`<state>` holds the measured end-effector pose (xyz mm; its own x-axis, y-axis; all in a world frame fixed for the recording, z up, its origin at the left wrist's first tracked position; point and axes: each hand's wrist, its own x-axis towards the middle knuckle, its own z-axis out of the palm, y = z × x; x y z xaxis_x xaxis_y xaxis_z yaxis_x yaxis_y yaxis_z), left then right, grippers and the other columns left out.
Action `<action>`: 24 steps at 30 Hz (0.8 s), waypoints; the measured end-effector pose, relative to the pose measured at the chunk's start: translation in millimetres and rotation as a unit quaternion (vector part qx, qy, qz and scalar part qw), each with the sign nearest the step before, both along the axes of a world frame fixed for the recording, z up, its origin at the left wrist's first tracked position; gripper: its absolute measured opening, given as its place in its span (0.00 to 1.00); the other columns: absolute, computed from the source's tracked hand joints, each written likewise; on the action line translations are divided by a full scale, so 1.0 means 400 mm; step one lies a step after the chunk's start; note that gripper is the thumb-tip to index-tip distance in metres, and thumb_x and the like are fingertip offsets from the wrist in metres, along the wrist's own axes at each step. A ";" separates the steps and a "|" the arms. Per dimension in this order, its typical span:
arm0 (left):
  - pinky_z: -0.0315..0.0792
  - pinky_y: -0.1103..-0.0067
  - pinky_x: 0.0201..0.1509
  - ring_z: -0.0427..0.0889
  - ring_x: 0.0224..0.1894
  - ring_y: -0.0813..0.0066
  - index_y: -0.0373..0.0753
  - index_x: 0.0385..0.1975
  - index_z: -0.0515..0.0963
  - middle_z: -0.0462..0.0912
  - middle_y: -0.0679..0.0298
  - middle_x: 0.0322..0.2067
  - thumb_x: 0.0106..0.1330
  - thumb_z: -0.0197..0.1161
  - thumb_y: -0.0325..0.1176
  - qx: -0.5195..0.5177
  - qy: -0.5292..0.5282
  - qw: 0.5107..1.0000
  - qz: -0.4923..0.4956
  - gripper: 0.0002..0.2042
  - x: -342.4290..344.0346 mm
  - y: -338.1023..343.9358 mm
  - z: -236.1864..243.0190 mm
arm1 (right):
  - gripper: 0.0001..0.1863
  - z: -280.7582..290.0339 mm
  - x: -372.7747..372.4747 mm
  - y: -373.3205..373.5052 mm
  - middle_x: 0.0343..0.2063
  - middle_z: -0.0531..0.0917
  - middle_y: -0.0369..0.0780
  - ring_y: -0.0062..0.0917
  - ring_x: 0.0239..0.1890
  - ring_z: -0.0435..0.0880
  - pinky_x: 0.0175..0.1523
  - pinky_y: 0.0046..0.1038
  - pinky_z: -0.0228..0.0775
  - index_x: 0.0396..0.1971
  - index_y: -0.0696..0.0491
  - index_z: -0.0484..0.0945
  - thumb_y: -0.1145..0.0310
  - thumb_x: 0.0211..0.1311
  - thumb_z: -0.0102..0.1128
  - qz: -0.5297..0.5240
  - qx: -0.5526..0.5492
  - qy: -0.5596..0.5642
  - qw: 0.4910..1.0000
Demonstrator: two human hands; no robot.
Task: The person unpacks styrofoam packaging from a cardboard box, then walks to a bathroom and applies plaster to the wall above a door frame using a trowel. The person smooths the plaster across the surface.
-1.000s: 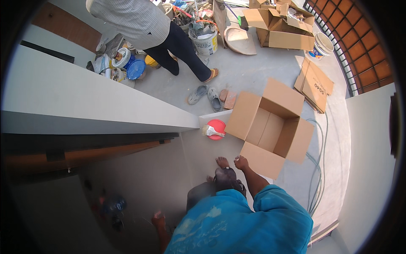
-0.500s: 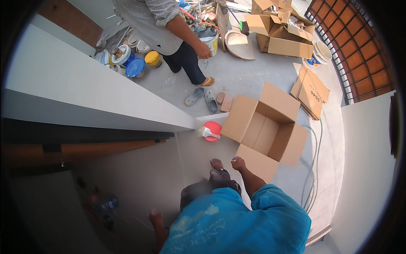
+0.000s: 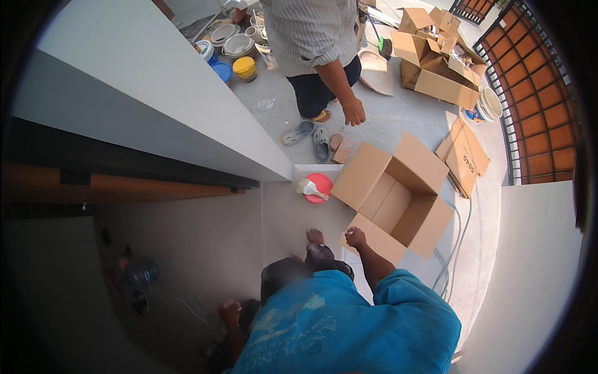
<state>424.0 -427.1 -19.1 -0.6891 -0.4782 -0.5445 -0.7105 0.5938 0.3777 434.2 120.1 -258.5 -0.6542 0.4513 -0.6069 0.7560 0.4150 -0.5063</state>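
Note:
My right hand (image 3: 355, 238) is closed at the near flap of an open, empty cardboard box (image 3: 392, 199), perhaps on a small pale thing that I cannot make out. My left hand (image 3: 230, 311) is low at the left in shade, fingers curled; what it holds, if anything, is hidden. Just left of the box, a red round lid or tub (image 3: 319, 182) has a white paintbrush (image 3: 311, 190) lying across it. My bare foot (image 3: 315, 237) shows below it.
Another person (image 3: 311, 31) stands beyond the box, hand hanging, near grey clogs (image 3: 321, 143) and bricks (image 3: 342, 149). Buckets (image 3: 245, 68), flattened cardboard (image 3: 461, 156), piled boxes (image 3: 439, 84) and a hose (image 3: 458, 237) lie around. A white wall (image 3: 124, 87) runs along the left; a gate (image 3: 536, 106) stands right.
The other person has moved rightward and nearer the box, an arm now hanging in front. My hands stay in much the same positions; the view has shifted slightly.

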 end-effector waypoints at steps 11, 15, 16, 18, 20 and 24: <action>0.74 0.69 0.52 0.82 0.47 0.59 0.36 0.45 0.82 0.84 0.53 0.46 0.49 0.67 0.20 -0.059 -0.057 0.995 -0.049 0.20 0.087 -0.059 -0.014 | 0.19 0.095 -0.146 -0.063 0.48 0.82 0.47 0.41 0.53 0.80 0.58 0.38 0.71 0.44 0.51 0.82 0.57 0.55 0.58 0.052 -0.016 -0.078 0.995; 0.72 0.69 0.55 0.81 0.48 0.58 0.35 0.48 0.80 0.82 0.52 0.49 0.48 0.68 0.21 -0.017 -0.032 0.999 0.007 0.23 0.134 -0.123 -0.075 | 0.18 0.126 -0.205 -0.111 0.48 0.82 0.47 0.41 0.53 0.80 0.58 0.39 0.71 0.44 0.52 0.81 0.59 0.56 0.56 0.108 0.029 -0.041 0.993; 0.72 0.70 0.56 0.81 0.49 0.58 0.34 0.48 0.80 0.82 0.53 0.49 0.48 0.68 0.21 -0.016 -0.033 0.999 0.010 0.23 0.151 -0.146 -0.102 | 0.19 0.130 -0.218 -0.126 0.48 0.81 0.48 0.42 0.53 0.79 0.58 0.40 0.71 0.44 0.52 0.81 0.58 0.56 0.57 0.118 0.030 -0.038 0.992; 0.72 0.70 0.57 0.80 0.51 0.58 0.34 0.50 0.78 0.82 0.53 0.49 0.50 0.67 0.22 0.000 -0.021 0.999 0.027 0.23 0.186 -0.204 -0.169 | 0.20 0.137 -0.242 -0.157 0.49 0.80 0.50 0.44 0.53 0.79 0.58 0.40 0.70 0.44 0.52 0.80 0.55 0.56 0.59 0.130 0.040 -0.032 0.990; 0.72 0.68 0.58 0.79 0.54 0.59 0.34 0.53 0.76 0.81 0.54 0.48 0.54 0.64 0.24 0.026 -0.004 0.999 0.044 0.23 0.217 -0.266 -0.251 | 0.19 0.144 -0.268 -0.190 0.48 0.81 0.49 0.45 0.53 0.78 0.58 0.41 0.70 0.44 0.52 0.80 0.56 0.56 0.58 0.152 0.050 -0.023 0.987; 0.70 0.66 0.61 0.75 0.58 0.58 0.34 0.60 0.69 0.78 0.53 0.51 0.63 0.56 0.29 0.235 -0.134 0.949 0.161 0.23 0.236 -0.426 -0.391 | 0.18 0.163 -0.318 -0.270 0.48 0.81 0.49 0.44 0.53 0.78 0.59 0.40 0.69 0.43 0.52 0.80 0.60 0.55 0.58 0.145 0.061 -0.004 0.988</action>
